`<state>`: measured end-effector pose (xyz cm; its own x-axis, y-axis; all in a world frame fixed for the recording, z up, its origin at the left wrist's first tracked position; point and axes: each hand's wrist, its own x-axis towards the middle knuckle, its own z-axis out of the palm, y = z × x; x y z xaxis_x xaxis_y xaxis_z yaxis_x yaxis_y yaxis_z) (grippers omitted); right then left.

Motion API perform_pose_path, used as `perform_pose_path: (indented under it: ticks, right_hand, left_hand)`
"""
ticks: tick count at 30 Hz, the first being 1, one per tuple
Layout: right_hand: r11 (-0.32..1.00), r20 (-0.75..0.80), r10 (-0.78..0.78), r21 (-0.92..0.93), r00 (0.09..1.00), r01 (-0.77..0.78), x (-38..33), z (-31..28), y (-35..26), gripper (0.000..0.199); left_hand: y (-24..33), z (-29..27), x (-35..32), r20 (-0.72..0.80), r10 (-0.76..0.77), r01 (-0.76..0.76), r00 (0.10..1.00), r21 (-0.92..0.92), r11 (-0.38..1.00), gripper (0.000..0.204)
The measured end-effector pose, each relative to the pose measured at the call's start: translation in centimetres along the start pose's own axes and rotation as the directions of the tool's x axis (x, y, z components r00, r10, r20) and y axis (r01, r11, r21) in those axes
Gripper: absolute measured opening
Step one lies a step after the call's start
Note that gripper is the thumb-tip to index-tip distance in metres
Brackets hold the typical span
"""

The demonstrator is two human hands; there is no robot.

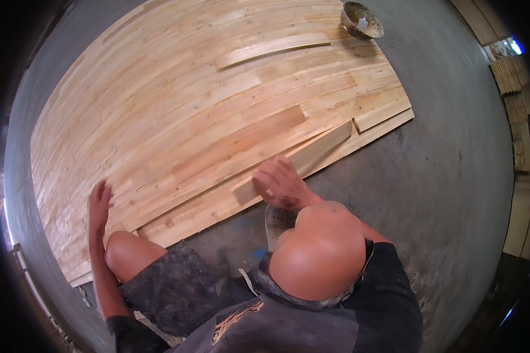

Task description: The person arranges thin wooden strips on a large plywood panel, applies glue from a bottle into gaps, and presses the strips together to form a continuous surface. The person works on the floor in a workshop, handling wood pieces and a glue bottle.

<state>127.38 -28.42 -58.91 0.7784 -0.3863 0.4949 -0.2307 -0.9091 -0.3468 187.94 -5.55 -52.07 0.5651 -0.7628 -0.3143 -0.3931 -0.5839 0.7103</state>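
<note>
My right hand is closed around a loose wooden strip near its left end. The strip slants over the near edge of a wide panel of wooden strips, its far end pointing up and to the right. Beneath and beside it, a bare ledge of the lower layer shows along the panel's near edge. A short strip lies on that ledge at the right corner. My left hand hovers at or just over the panel's left part, fingers apart, holding nothing. Whether it touches the wood I cannot tell.
Another loose strip lies on top of the panel farther away. A stained bowl with a pale object in it stands at the far right corner. Stacked wood lines the right side of the grey floor. My bent knees are close to the near edge.
</note>
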Motion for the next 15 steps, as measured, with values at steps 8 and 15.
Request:
perform_pose_path:
  ticks: [8,15]
  right_hand:
    - [0.916,0.343,0.198,0.269,0.918,-0.299,1.8,-2.6,1.9,0.077]
    - [0.898,0.415,0.147,0.324,0.898,-0.297,3.6,-5.4,2.5,0.065]
  left_hand:
    - [26.6,18.2,-3.1,0.839,0.115,-0.529,0.533,0.223,0.819,0.055]
    - [23.6,26.8,-5.2,0.845,-0.024,0.262,0.535,-0.139,0.955,0.046]
